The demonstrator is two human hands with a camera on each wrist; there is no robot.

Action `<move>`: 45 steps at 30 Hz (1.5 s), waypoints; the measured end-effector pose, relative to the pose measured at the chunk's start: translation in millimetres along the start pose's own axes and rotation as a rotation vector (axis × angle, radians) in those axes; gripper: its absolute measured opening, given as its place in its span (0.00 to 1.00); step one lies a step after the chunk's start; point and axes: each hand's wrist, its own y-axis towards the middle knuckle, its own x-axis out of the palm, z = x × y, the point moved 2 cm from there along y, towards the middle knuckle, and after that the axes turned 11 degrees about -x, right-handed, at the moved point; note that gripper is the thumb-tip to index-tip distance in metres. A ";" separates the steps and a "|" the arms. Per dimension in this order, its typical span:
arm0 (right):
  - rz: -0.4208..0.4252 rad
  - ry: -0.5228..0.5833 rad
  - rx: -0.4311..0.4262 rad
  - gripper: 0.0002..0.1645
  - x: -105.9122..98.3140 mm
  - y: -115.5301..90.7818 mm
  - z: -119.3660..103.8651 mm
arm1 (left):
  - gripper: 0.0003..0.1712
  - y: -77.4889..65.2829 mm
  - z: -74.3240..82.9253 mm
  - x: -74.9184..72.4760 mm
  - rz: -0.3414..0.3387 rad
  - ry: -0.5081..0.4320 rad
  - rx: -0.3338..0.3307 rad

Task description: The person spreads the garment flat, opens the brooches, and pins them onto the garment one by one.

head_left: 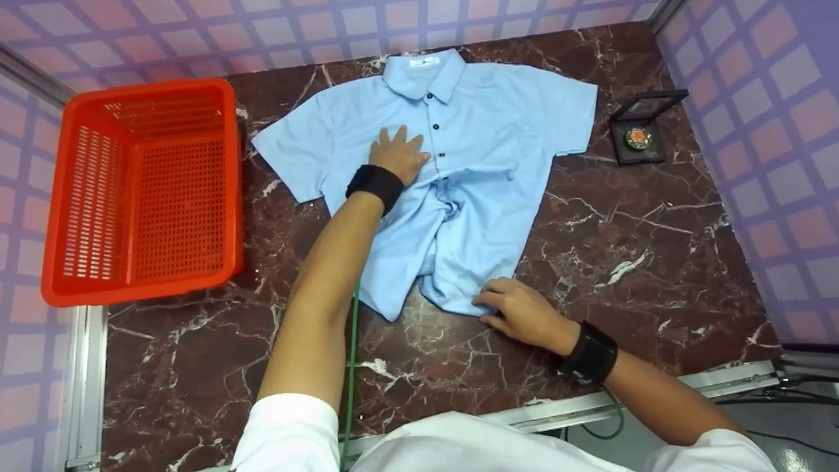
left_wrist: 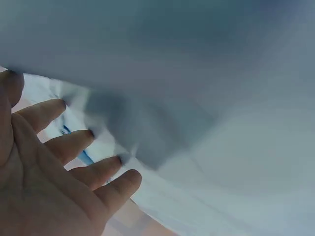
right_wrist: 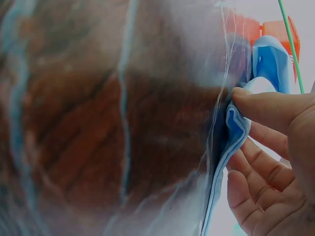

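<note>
A light blue short-sleeved shirt (head_left: 485, 118) lies front up, its collar toward the back wall and dark buttons down the middle. Its lower front is bunched into folds, and the hem parts in two near me. My left hand (head_left: 398, 156) rests flat with spread fingers on the chest beside the buttons. The left wrist view shows that hand's palm side and fingertips (left_wrist: 129, 178) against the pale cloth. At the lower right corner, my right hand (head_left: 524, 311) pinches the hem (right_wrist: 235, 125) between thumb and fingers, as the right wrist view shows.
A red plastic basket (head_left: 231, 196) with slotted walls stands left of the shirt. On the right is an open black case (head_left: 639, 157) holding a round green and orange piece. A green cord (head_left: 351, 367) runs beside my left forearm across the dark marbled table (head_left: 655, 262).
</note>
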 end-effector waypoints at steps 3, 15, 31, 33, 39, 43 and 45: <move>0.005 -0.004 -0.004 0.15 -1.3 -1.6 0.8 | 0.36 -2.6 -7.1 -1.2 0.011 -0.007 -0.029; 0.037 -0.001 -0.063 0.13 -6.5 -10.0 1.6 | 0.38 -2.7 -15.4 -0.1 0.017 0.009 -0.011; 0.034 0.082 -0.019 0.13 -13.5 -35.0 5.0 | 0.39 -8.5 -15.4 1.5 0.013 0.007 -0.018; 0.030 0.076 -0.012 0.14 -14.5 -37.5 4.6 | 0.38 -9.9 -15.1 1.5 0.019 0.007 -0.015; 0.010 0.080 0.022 0.16 -16.7 -44.2 5.1 | 0.38 -10.8 -15.0 0.9 0.023 0.003 -0.011; 0.003 0.082 0.044 0.17 -17.8 -49.5 5.5 | 0.38 -11.3 -13.6 0.2 0.036 0.006 -0.007; -0.003 0.078 0.050 0.17 -18.1 -52.3 5.6 | 0.38 -11.1 -12.9 0.1 0.043 0.010 -0.006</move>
